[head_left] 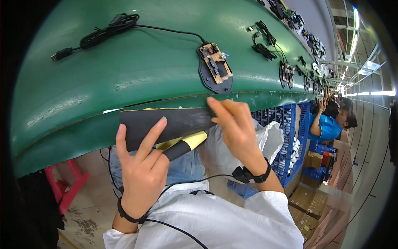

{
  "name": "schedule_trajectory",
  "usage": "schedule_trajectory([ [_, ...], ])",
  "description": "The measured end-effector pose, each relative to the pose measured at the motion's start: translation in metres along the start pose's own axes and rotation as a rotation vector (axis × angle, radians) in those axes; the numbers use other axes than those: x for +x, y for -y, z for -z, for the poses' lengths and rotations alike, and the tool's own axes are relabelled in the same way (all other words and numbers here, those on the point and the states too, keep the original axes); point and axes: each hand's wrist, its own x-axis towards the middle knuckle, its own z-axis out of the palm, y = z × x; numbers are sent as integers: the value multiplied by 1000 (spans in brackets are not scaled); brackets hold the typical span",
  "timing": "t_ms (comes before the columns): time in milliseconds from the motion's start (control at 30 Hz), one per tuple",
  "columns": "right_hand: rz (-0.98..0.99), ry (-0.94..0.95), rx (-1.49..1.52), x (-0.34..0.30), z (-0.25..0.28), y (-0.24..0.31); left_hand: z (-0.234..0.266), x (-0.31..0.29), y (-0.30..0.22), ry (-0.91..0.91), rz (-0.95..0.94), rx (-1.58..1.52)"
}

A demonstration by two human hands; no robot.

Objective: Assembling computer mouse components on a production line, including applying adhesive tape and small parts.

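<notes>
Green table [157,70] dominates; any print on the cartons [304,203] is too small to read. By the table's near edge, the left hand [145,176], fingers splayed, and right hand [238,130], fingers curled, grip a black sheet [180,122].

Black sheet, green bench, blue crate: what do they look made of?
Black sheet: matte, thin and bendable, perhaps rubber or coated fabric; a pale yellow edge hints at another layer, but the exact material is unclear.
Green bench: smooth, semi-gloss top, perhaps vinyl or rubber, judging by the soft light streaks.
Blue crate: likely moulded plastic, given its openwork sides and uniform colour.
</notes>
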Motion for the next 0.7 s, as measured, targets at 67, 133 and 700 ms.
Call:
schedule_trajectory([
  [67, -97, -66, 52, 3, 7, -16, -2, 1, -1, -14, -3, 1],
  [133, -223, -205, 177, 30, 11, -30, -1, 0, -4, -13, -10, -2],
  [700, -27, -166, -28, 85, -8, -74, -2, -2, 1, 45, 19, -7],
])
